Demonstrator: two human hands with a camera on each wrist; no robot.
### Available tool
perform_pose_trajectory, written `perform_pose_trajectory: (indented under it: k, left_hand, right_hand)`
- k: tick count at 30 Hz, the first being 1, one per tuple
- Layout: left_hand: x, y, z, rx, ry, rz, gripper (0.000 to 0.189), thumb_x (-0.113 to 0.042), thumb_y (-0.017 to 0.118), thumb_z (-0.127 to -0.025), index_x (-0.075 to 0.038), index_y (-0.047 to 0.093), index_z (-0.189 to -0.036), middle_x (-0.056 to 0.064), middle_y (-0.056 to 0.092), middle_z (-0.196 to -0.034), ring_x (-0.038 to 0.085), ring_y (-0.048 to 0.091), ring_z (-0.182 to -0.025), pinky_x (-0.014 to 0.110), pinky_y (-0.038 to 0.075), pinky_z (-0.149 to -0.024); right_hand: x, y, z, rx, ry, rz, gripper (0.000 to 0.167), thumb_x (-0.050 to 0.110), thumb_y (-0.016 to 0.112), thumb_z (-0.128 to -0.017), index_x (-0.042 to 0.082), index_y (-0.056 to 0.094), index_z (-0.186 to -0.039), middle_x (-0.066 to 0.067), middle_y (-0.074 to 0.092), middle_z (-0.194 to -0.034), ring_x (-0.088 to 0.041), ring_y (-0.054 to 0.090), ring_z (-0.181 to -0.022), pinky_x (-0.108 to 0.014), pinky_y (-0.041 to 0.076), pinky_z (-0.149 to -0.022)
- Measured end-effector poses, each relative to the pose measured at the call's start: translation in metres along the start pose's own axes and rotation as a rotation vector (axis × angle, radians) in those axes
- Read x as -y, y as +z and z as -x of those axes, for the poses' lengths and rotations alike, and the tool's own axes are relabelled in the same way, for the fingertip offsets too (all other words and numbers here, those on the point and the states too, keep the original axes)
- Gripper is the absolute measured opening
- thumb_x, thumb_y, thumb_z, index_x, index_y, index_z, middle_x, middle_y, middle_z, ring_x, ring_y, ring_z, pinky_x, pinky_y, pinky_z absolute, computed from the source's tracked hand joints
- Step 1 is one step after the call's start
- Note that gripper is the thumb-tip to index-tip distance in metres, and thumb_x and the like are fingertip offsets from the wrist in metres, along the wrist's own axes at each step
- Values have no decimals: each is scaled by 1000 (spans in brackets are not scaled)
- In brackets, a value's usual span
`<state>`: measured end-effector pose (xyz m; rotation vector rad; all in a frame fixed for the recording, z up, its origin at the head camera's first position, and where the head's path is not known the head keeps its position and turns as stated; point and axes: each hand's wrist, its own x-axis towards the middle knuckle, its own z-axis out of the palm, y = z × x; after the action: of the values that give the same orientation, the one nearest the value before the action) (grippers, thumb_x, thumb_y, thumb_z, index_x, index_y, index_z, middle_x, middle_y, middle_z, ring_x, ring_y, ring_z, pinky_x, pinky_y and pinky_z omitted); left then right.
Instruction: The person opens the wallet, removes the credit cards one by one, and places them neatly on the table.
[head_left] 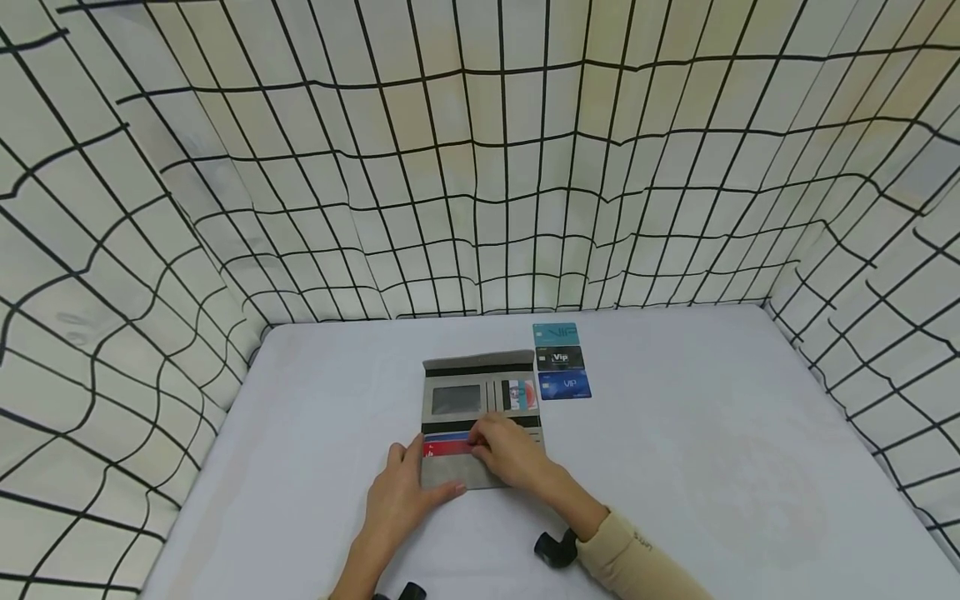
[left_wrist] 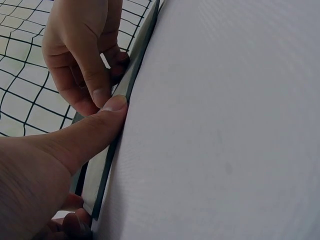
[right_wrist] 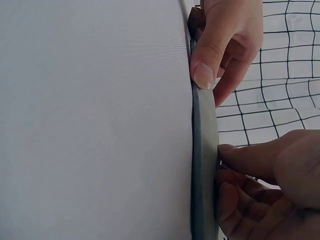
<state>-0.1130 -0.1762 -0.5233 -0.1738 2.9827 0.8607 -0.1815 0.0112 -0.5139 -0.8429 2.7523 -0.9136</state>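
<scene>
A grey wallet (head_left: 480, 475) lies unfolded on the white table, with a red card (head_left: 446, 448) and a blue card (head_left: 442, 436) showing in its lower slots. My left hand (head_left: 401, 487) holds the wallet's lower left corner, thumb along the near edge and fingers at the left side. Over the middle of the wallet, my right hand (head_left: 510, 450) pinches at the right end of the red card with thumb and fingertips. In the right wrist view, the right hand's curled fingers (right_wrist: 240, 200) are close over the wallet (right_wrist: 206, 160), whose side edge hides the cards.
Beside the wallet's upper right stand three cards in a column: teal (head_left: 556, 334), black (head_left: 560, 358) and blue (head_left: 565, 385). Another patterned card (head_left: 522, 395) sits in the wallet's upper right pocket, next to a clear window (head_left: 456, 399). Black grid netting (head_left: 506, 192) surrounds the table.
</scene>
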Motion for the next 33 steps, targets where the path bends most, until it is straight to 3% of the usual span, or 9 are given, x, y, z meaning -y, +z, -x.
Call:
perform_pose_trajectory:
  k: [22, 33]
  left_hand:
    - [-1, 1, 1, -7, -5, 19, 106, -55, 87, -68, 2, 45, -147, 13, 49, -101, 17, 41, -61, 27, 33, -52]
    - [0, 1, 1, -16, 5, 18, 106, -53, 88, -67, 3, 45, -146, 13, 50, -101, 17, 42, -62, 27, 34, -53]
  right_hand:
    - [4, 1, -10, 60, 87, -14, 10, 22, 67, -97, 14, 68, -93, 4, 58, -87, -8, 50, -74, -21, 45, -66]
    - [4, 4, -12, 42, 73, 1, 8, 18, 66, -97, 11, 67, -92, 3, 57, -85, -8, 49, -73, -21, 44, -64]
